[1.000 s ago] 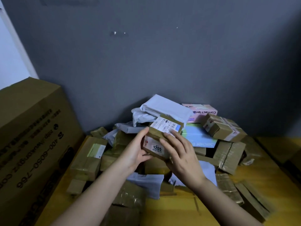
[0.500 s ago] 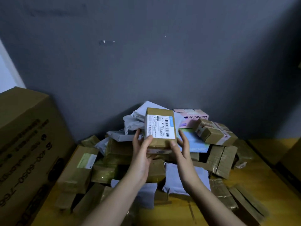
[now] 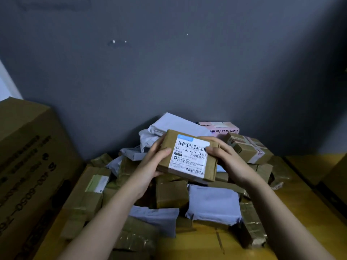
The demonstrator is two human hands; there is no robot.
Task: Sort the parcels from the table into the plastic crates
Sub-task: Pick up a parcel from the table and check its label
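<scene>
A small brown cardboard parcel with a white barcode label faces me, lifted above the pile. My left hand grips its left edge, thumb on the top face. My right hand grips its right edge, thumb over the label's corner. Below lies a heap of parcels on the yellow table: taped brown boxes, grey poly mailers and a pink contact-lens box. No plastic crate is in view.
A large brown carton stands at the left beside the table. A grey wall closes the back. More brown boxes sit at the pile's right. Dark cartons line the right edge.
The parcel has been turned from upright to lie sideways, label toward me, and both hands have shifted to its short edges. The view has moved slightly closer.
</scene>
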